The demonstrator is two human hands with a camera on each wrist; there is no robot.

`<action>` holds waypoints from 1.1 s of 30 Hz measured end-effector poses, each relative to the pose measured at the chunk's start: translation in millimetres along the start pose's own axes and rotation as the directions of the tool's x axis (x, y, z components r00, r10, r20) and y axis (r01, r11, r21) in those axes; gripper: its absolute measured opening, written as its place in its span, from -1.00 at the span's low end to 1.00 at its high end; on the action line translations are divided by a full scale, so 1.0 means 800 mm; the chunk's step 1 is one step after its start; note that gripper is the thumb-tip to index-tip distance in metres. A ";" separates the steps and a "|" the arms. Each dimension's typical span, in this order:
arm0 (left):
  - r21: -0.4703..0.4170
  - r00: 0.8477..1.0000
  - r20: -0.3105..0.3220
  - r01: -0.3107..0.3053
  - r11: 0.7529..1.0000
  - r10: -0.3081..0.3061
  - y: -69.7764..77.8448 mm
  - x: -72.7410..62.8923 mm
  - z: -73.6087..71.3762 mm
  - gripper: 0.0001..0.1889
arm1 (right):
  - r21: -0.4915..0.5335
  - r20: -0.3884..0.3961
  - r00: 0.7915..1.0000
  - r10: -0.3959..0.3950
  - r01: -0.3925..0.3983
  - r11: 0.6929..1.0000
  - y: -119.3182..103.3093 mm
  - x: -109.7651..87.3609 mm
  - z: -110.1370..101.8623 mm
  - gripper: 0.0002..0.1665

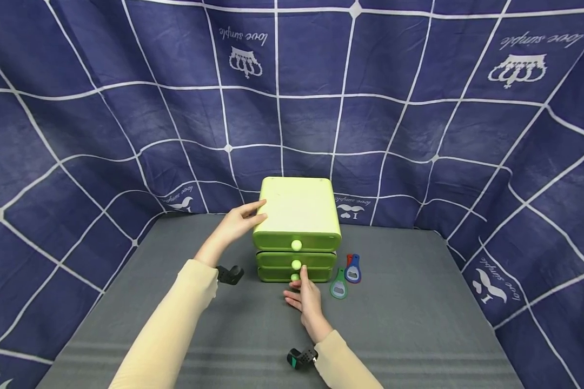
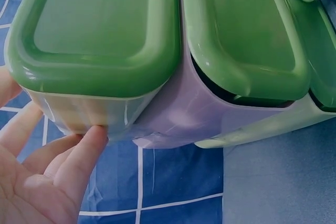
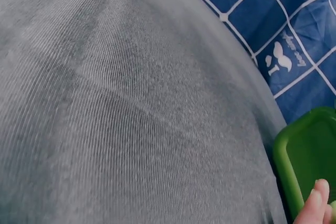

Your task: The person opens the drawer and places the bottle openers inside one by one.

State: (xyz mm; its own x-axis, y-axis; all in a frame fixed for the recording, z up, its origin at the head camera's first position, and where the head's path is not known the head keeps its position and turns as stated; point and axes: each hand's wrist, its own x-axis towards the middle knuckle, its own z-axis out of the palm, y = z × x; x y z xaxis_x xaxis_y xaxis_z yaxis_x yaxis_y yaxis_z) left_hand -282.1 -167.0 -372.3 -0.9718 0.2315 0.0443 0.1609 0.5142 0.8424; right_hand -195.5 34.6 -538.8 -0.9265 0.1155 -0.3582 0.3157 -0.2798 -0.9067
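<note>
A small drawer cabinet [image 1: 299, 205] with a pale yellow-green top and green drawer fronts stands on the grey table. My left hand [image 1: 238, 221] rests its fingertips against the cabinet's upper left side. In the left wrist view, those fingers [image 2: 79, 161] touch the side just behind the top drawer front [image 2: 97, 19]. Dark gaps show behind the edges of the middle drawer front [image 2: 252, 30] and the bottom one. My right hand [image 1: 309, 302] pinches the round bottom knob [image 1: 294, 277] between thumb and fingers. Only its fingertips [image 3: 316, 200] show in the right wrist view.
Right of the cabinet lie a green bottle opener [image 1: 339, 286] and a blue bottle opener [image 1: 353, 270], with a red one [image 1: 349, 260] partly under the blue. A blue white-lined curtain [image 1: 302, 124] hangs behind the cabinet. Black straps hang at both wrists.
</note>
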 end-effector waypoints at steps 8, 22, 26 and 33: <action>-0.011 1.000 -0.004 -0.011 1.000 0.011 0.002 0.000 0.000 -0.40 | 0.032 0.073 0.997 -0.003 0.000 0.999 0.002 0.003 -0.014 -0.30; -0.017 1.000 -0.011 0.004 1.000 -0.005 0.002 0.000 0.002 -0.40 | 0.209 0.115 0.991 0.062 -0.085 0.974 -0.005 0.019 -0.003 -0.77; -0.013 1.000 -0.010 0.005 1.000 -0.005 0.000 0.001 0.002 -0.40 | 0.200 0.031 0.999 0.026 -0.032 0.979 -0.005 0.017 0.002 -0.87; -0.011 1.000 -0.011 -0.009 1.000 0.009 0.000 0.001 0.002 -0.40 | 0.165 -0.114 0.992 -0.052 0.071 0.984 0.000 0.001 0.021 -0.82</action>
State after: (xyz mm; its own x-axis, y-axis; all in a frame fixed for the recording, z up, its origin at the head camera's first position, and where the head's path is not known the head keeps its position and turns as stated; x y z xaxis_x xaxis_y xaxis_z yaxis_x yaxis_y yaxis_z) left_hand -282.6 -165.7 -372.7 -0.9722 0.2269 0.0577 0.1678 0.5031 0.8478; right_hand -199.9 18.7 -535.8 -0.9124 0.2376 -0.3333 0.2113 -0.4239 -0.8807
